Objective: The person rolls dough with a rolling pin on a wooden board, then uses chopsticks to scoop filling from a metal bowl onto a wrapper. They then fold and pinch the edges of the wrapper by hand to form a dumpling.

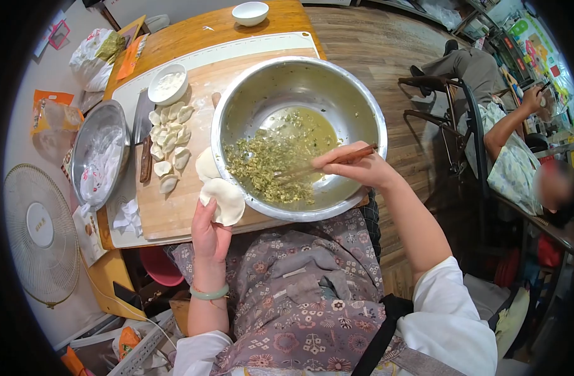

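In my left hand (212,236) lies a round dumpling wrapper (225,202), held at its edge by the thumb and fingers. Another wrapper (206,165) rests on the board just beyond it. My right hand (357,165) is closed around a pair of chopsticks (306,168), whose tips are in the chopped green filling (262,164). The filling sits at the left of a large metal bowl (376,128), with pale liquid pooled beside it. Several small pieces of dough (168,138) lie on the wooden board (193,213) to the left.
A cleaver (147,160) and a small white bowl of flour (168,84) are on the board's left side. Beyond them stands a metal basin (103,153) holding a plastic bag. A fan (39,225) is at far left. To the right, another person sits on a chair (469,138).
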Tool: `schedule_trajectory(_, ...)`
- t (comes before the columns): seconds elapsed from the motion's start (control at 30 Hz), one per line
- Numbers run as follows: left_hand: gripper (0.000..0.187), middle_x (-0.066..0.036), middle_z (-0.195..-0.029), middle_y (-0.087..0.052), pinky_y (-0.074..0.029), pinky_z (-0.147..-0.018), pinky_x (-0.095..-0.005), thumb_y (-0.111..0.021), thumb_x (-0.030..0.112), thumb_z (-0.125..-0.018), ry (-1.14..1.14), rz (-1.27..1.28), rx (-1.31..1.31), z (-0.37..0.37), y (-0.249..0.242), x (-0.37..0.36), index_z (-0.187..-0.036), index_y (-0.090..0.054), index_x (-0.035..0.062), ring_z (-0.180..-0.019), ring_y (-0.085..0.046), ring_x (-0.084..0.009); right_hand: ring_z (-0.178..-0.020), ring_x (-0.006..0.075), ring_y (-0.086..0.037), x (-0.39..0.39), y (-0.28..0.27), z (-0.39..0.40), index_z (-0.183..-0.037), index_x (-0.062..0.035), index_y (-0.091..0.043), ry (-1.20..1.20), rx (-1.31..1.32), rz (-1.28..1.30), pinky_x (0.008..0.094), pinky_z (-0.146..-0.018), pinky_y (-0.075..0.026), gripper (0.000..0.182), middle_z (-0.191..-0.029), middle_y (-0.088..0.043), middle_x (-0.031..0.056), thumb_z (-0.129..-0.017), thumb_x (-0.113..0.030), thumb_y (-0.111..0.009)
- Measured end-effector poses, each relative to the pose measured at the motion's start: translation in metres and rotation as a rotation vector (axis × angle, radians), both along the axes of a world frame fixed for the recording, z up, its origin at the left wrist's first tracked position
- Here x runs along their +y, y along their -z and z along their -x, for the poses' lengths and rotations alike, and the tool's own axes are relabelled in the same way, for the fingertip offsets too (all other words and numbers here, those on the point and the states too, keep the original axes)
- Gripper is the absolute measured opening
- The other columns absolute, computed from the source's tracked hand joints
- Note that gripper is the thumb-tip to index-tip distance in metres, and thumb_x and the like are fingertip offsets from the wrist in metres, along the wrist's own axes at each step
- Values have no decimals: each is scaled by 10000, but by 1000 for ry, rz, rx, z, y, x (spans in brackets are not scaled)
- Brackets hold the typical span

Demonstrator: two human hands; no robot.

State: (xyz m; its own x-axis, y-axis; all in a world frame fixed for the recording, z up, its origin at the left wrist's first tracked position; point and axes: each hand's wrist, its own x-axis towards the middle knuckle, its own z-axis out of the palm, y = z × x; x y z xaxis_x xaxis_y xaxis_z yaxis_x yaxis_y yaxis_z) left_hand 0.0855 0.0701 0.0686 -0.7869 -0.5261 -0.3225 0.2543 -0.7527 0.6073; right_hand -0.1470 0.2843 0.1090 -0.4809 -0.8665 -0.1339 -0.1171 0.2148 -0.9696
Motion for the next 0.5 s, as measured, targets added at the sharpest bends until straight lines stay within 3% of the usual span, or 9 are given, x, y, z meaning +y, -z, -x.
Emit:
schedule_trajectory(0.1, 396, -116, -1260, -487, -408, -991, -385, -442, 88, -905, -13, -9, -11, -3, 1, -1, -1285, -381, -4, -1161, -493, -241, -880, 135, -635, 6, 2, 0, -953, -59, -691, -61, 39, 35, 266, -803, -501, 159, -952, -681, 77, -800, -72, -652)
schedule_trajectory(0.17, 398, -128, -1279, -476, -390, -1007, -402, -408, 114, -917, -22, -148, 91, -8, -3, -1, -1292, -374, -13, -1177, -480, -253, -937, 158, -634, 11, 1, -4, -957, -46, -685, -84, 60, 82, 285, -846, -496, 160, -990, -674, 94, -803, -46, -643)
schedule_trajectory(0.4, 406, -132, -1296, -467, -362, -1027, -429, -409, 142, -921, -78, -127, 25, -35, -2, 8, -1292, -381, -20, -1206, -455, -266, -955, 198, -632, 34, -6, -24, -966, -56, -678, -148, 208, 108, 308, -836, -499, 161, -1011, -665, 106, -820, -31, -614)
schedule_trajectory(0.5, 368, -131, -1283, -492, -372, -1020, -447, -434, 157, -925, -138, -293, 231, -46, 7, 15, -1258, -443, 2, -1196, -467, -278, -948, 204, -634, 43, -9, -36, -965, -66, -676, -116, 234, 141, 304, -831, -499, 167, -1024, -660, 109, -815, -24, -617)
